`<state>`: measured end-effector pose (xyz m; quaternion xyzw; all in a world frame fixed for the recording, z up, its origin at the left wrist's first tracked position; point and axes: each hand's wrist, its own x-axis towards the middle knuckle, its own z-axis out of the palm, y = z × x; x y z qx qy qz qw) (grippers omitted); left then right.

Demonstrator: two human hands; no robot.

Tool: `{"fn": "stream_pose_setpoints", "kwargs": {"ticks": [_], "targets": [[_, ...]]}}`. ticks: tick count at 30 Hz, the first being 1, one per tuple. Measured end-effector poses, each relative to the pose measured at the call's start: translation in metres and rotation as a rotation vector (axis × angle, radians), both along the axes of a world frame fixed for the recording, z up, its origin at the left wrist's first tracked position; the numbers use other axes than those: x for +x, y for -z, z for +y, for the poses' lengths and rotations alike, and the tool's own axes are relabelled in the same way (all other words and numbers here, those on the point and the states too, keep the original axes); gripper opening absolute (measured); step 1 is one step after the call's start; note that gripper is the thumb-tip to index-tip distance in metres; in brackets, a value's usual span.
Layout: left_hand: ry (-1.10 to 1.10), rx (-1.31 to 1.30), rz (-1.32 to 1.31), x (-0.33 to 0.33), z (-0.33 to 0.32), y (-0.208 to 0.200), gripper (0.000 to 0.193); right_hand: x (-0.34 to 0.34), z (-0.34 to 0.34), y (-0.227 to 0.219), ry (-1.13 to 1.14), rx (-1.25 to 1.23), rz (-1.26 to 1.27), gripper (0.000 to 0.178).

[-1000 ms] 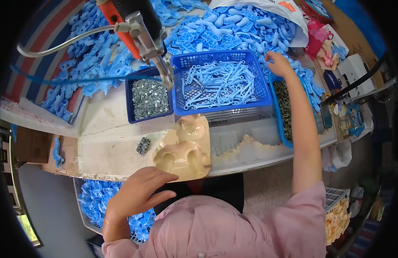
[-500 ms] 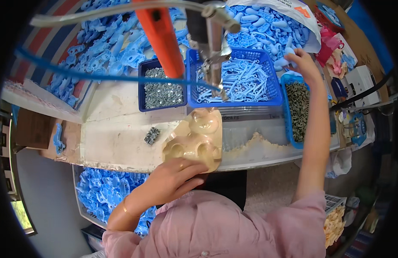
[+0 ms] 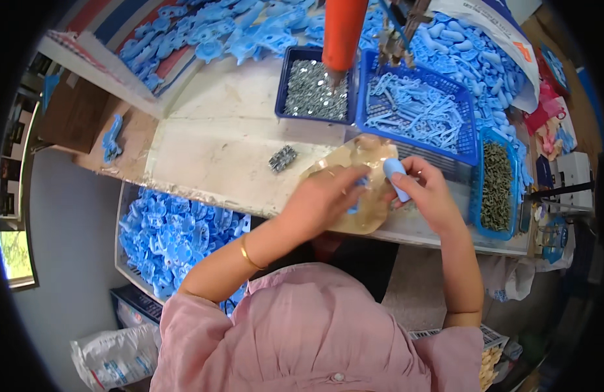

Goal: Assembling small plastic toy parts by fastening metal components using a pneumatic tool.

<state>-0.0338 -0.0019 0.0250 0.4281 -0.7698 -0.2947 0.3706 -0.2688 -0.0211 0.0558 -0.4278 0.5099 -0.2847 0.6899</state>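
In my right hand (image 3: pixel 427 195) is a smooth, rounded light-blue plastic piece (image 3: pixel 395 178), gripped between thumb and fingers over the right side of a tan moulded holder (image 3: pixel 370 150). The holder has rounded hollows and lies at the table's near edge. My left hand (image 3: pixel 323 199) is over its left part, fingers bent round another small blue plastic piece (image 3: pixel 354 208), mostly hidden by the fingers. A little pile of small metal parts (image 3: pixel 283 159) lies on the table left of the holder.
Behind stand a dark-blue basket (image 3: pixel 280 98) of silvery metal parts and a blue basket (image 3: pixel 416 140) of light-blue rods. A blue tray (image 3: pixel 477 196) of screws stands right. Above hangs an orange tool (image 3: pixel 344 32). Blue shells fill a crate (image 3: pixel 124 251) below the table.
My right hand has come from the pile of blue pieces at the far right to the holder, bringing a blue piece. My left hand has shifted up over the holder. The view has turned.
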Motion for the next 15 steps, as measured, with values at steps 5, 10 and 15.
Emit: {"fn": "stream_pose_setpoints", "kwargs": {"ticks": [5,10,15], "targets": [[-0.108,0.226,-0.246,0.042,0.002,0.003,0.026,0.037,0.033,0.009,-0.296,-0.677,0.603,0.020],[-0.094,-0.215,-0.359,0.050,-0.006,0.026,0.028,0.065,0.053,0.011,-0.378,-0.872,1.062,0.027],[0.009,-0.258,-0.346,0.062,-0.016,0.022,0.025,0.060,0.062,0.009,-0.462,-1.015,1.193,0.034]]}}
